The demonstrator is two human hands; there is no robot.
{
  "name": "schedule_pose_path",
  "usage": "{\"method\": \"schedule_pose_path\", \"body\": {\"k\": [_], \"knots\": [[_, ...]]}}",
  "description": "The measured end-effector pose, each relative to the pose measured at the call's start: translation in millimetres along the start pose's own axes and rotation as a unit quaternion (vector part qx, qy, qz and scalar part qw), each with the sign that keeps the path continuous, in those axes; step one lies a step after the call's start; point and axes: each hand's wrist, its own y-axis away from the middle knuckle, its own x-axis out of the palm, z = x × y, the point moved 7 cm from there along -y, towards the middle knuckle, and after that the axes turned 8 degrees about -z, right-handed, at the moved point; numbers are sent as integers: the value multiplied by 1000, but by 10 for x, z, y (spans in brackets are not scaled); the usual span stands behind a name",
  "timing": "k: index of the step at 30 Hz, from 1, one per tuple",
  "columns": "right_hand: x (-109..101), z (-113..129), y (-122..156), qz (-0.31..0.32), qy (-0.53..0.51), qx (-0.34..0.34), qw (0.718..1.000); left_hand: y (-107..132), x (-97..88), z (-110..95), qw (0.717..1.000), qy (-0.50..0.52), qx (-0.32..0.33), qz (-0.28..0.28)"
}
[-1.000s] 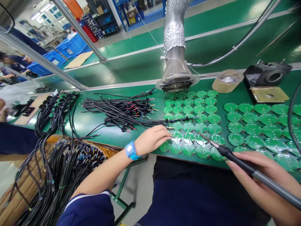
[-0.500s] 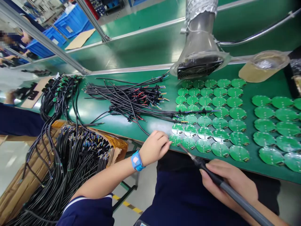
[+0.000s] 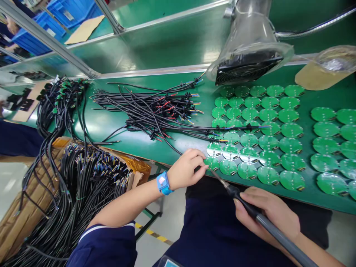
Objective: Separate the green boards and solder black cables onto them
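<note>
My left hand [image 3: 187, 167], with a blue wrist strap [image 3: 163, 183], is closed in a pinch at the near edge of the green table, its fingertips against the nearest round green circuit board [image 3: 213, 162]; what it pinches is too small to name. My right hand [image 3: 267, 215] grips a soldering iron [image 3: 251, 212] like a pen. The iron's tip touches that same board beside my left fingertips. Rows of round green boards [image 3: 257, 128] cover the table to the right.
A pile of loose black wires with coloured ends [image 3: 155, 111] lies left of the boards. A cardboard box of bundled black cables [image 3: 83, 185] stands below the table's left edge. A fume extractor hood [image 3: 247, 63] and a tape roll [image 3: 325, 68] sit at the back.
My right hand has swung the soldering iron leftward, from the middle boards to the nearest left board. My left hand drew back to the table's near edge. The view tilted downward.
</note>
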Motion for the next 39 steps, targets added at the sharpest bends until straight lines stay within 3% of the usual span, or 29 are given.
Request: {"method": "schedule_pose_path", "body": {"k": [6, 25, 32, 39], "knots": [[41, 10, -20, 31, 12, 7, 999, 4, 11, 20, 1000, 13, -10, -5], [67, -24, 124, 22, 3, -3, 1000, 45, 30, 30, 999, -5, -3, -47], [119, -6, 185, 52, 37, -18, 998, 55, 21, -10, 997, -30, 23, -70], [105, 31, 173, 29, 34, -24, 999, 108, 69, -33, 992, -80, 70, -65]]}}
